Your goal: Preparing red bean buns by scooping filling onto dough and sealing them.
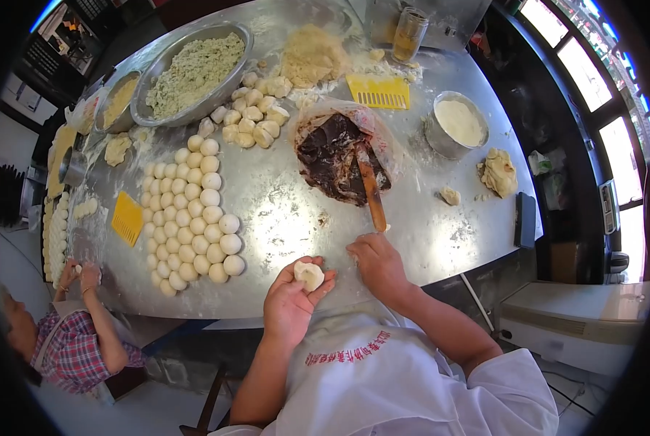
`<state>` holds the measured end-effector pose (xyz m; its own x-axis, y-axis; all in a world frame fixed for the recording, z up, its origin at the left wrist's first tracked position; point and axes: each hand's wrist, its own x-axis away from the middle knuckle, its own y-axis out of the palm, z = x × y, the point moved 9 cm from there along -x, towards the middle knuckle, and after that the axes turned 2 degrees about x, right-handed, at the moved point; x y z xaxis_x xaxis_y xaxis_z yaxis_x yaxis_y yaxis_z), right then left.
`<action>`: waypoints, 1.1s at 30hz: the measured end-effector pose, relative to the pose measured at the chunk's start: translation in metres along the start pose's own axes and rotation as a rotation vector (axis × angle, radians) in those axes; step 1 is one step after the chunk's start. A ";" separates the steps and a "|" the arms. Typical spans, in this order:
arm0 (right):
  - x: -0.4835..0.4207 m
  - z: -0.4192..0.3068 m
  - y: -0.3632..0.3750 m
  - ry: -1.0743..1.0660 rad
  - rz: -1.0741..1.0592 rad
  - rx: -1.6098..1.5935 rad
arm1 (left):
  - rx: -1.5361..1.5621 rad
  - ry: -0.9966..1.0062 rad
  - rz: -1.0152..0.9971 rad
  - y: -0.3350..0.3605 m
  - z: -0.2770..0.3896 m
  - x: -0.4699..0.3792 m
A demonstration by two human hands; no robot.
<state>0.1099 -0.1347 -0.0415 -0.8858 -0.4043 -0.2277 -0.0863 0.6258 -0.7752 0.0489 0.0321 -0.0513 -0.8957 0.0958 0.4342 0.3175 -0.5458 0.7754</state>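
Observation:
In my left hand rests a small cupped dough wrapper, hollow side up, with thumb and fingers around it. Just below the handle end of a wooden spatula is my right hand. Its fingers are curled downward, and whether they hold anything is hidden. The spatula's blade lies in dark brown filling paste inside an opened plastic bag. Left of my hands, round white dough balls sit in tight rows on the metal table.
Farther back are cut dough pieces, a bowl of greenish crumbly filling, a yellow scraper and a glass jar. A flour pot and dough lump stand right. Another person handles dough at left.

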 end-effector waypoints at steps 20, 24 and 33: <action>0.048 0.056 -0.084 0.153 0.092 -0.367 | -0.161 0.004 -0.232 0.080 -0.048 0.000; 0.052 0.097 -0.080 0.153 -0.102 0.183 | -0.296 0.087 -0.103 0.051 -0.034 -0.022; 0.032 0.108 -0.071 0.348 -0.120 0.502 | -0.447 0.101 -0.182 0.055 -0.021 -0.010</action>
<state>0.1373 -0.2642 -0.0570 -0.9872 -0.1585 0.0183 -0.0448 0.1656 -0.9852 0.0690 -0.0164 -0.0222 -0.9568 0.1537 0.2467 0.0086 -0.8335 0.5524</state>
